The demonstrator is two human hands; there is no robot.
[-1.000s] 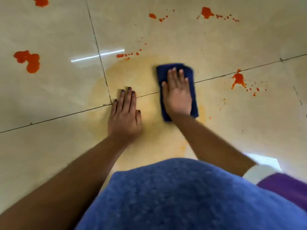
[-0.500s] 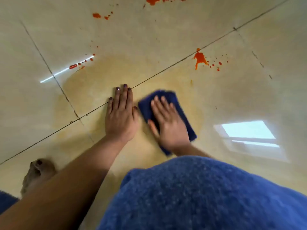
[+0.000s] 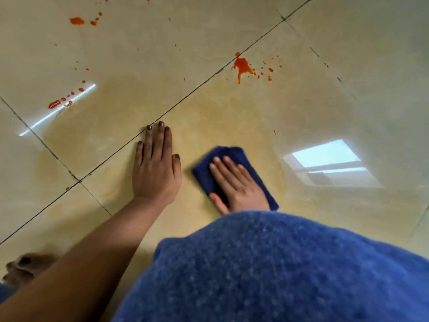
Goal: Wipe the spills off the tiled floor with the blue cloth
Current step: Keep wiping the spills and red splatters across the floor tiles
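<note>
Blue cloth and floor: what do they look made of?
Blue cloth: soft, fuzzy fabric, likely terry or microfibre, folded flat under the right hand. Floor: glossy beige tile, probably glazed ceramic; it mirrors a window and shows dark grout lines.

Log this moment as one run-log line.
right hand flat, presses dark blue folded cloth | left hand flat on beige tiled floor | orange-red spill unwiped

Home interior: glossy tiled floor (image 3: 301, 108)
</note>
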